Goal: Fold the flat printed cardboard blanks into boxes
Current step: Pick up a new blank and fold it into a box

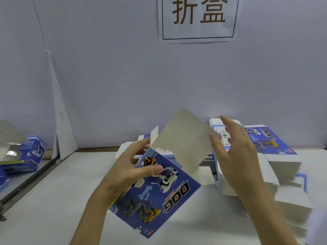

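In the head view, a printed blank (155,193) is held above the white table (53,200), slightly toward six o'clock of the frame's centre. It is pinched by the left hand (131,168), whose thumb is pressed on the blue printed face while the fingers are curled behind the edge. A grey unprinted panel (184,144) is raised toward twelve o'clock from the printed face. The right hand (235,152) is held spread at three o'clock of that panel, fingers straight; whether the panel is touched cannot be told.

The step in hand is judged to be the opening of the flat blank into a sleeve. For the next move, the raised panel would need to be pushed over and squared against the printed face, with the creases kept straight.

A stack of flat blanks (276,167) is laid at three o'clock on the table. A finished box (28,154) is seen at nine o'clock beside a reflective panel. A pale wall is faced, and a paper sign (198,18) is fixed at twelve o'clock.
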